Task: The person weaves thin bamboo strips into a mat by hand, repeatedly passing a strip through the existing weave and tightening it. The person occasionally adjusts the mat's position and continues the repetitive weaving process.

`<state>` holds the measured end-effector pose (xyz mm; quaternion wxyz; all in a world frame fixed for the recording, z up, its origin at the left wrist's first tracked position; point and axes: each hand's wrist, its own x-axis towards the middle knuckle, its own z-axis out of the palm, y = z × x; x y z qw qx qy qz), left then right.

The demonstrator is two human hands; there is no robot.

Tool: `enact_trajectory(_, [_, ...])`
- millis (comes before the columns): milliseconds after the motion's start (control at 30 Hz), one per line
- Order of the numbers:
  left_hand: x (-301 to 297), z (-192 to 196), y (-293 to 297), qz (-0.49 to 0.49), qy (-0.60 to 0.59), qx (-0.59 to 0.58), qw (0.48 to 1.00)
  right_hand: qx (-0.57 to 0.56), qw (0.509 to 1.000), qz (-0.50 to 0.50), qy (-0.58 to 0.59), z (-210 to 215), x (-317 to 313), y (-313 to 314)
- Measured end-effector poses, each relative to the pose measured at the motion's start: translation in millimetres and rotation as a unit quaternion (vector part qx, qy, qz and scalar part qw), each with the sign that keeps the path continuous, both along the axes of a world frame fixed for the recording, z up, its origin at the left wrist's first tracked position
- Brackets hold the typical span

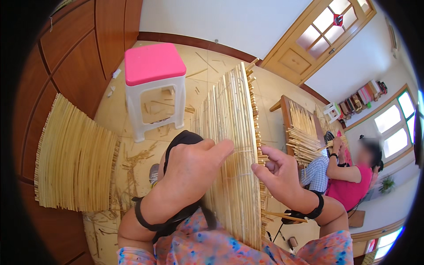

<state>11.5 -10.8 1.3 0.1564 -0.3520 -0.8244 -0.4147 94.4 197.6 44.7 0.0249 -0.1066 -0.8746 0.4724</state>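
A mat of pale reed stalks [229, 106] stands tilted before me, its lower end against my patterned clothing. Over its left face, my left hand [190, 170] is closed in a pinch, the fingertips hidden from view. A thin pale thread [243, 151] crosses the stalks from those fingers toward the mat's right edge. My right hand [282, 176] is at that edge, fingers curled and thumb touching the outermost stalk; what it pinches is hidden. Cut stalk ends stick out along the edge. Black bands circle both my wrists.
Left, another reed mat [75, 154] leans against wooden cabinets [70, 57]. A pink-topped white stool [154, 64] stands ahead, with reed scraps strewn over the tiled floor. At right, a person in a pink top [353, 185] works beside a wooden bench [287, 115] bearing reeds.
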Motion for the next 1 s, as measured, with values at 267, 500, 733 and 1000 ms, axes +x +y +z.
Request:
enact_trajectory(267, [-0.7,0.1,-6.5,-0.059,0.017,0.010,0.998,0.015,0.999,-0.007,0.041,-2.1,4.8,-3.8])
enact_trajectory(500, [-0.2,0.6,-8.2,-0.040,0.042,0.002,0.998,0.019,0.998,0.016,0.059,-2.0,4.4,-4.8])
enact_trajectory(733, [-1.0,1.7,-6.7,-0.036,0.062,0.004,0.997,-0.005,0.996,0.049,0.074,0.0,5.0,-6.2])
enact_trajectory(1000, [0.4,4.9,-6.8,-0.039,0.072,-0.006,0.997,-0.008,0.995,0.057,0.082,0.0,5.7,-5.1])
